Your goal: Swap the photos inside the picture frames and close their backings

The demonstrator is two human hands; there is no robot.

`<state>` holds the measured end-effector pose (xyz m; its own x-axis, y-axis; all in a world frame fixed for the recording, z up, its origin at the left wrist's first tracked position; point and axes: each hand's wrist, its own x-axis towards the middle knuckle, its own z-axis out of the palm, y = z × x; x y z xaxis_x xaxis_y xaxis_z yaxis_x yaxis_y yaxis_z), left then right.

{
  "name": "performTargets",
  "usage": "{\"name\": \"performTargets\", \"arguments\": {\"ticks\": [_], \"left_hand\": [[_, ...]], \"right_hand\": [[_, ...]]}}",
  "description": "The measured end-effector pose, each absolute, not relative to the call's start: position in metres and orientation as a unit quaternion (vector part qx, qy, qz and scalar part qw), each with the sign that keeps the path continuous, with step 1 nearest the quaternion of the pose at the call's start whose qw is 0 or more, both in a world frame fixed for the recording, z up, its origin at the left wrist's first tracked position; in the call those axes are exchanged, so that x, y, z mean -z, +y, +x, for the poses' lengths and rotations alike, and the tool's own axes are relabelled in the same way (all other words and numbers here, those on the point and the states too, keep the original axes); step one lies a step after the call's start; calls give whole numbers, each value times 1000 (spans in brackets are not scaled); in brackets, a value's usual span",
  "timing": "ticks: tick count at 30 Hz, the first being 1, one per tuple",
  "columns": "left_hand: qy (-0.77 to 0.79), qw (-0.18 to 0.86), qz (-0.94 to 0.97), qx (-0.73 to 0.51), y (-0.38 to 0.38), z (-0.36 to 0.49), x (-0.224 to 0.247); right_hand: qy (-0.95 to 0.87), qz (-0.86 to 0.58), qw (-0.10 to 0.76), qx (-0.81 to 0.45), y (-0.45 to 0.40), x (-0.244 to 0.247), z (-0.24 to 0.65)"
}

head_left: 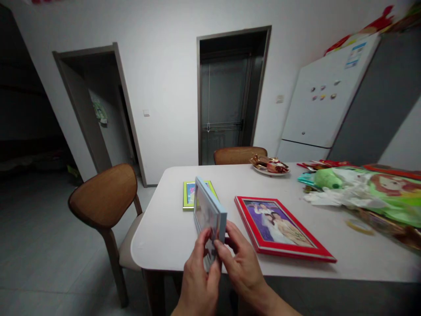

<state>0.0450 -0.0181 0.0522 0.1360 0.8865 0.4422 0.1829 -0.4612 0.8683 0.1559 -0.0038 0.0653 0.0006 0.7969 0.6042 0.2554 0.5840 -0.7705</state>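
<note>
A light blue picture frame [210,197] is held upright, turned nearly edge-on, above the near edge of the white table [164,245]. My left hand [201,276] grips its lower near corner from the left. On the other side of that corner, my right hand [241,263] holds the same frame, thumb against its face. Behind it a yellow-green picture frame [189,204] lies flat, partly hidden. To the right of my hands a red picture frame [279,224] with a photo of people rests on the table.
A plate [271,172] with wrapped items sits at the table's far side. Green and white bags [362,188] and a roll of tape [360,227] lie at the right. Wooden chairs stand at the left [105,197] and behind the table [240,155].
</note>
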Motion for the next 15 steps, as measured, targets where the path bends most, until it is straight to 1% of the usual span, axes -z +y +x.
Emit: {"name": "performTargets", "arguments": {"ticks": [3,6,8,10,15], "left_hand": [[357,481,565,-568,-26,35,-60],[359,534,495,-584,-26,20,-57],[388,523,498,-573,-24,9,-49],[440,485,535,-534,-20,-1,-37],[532,349,648,-418,-14,-18,-11]], "right_hand": [[-763,-349,535,-98,-14,-67,160],[-820,-329,466,-41,-19,-62,159],[-848,-336,408,-35,-20,-53,155],[-868,-343,358,-38,-18,-41,148],[-884,-362,290,-48,-9,-14,140]]}}
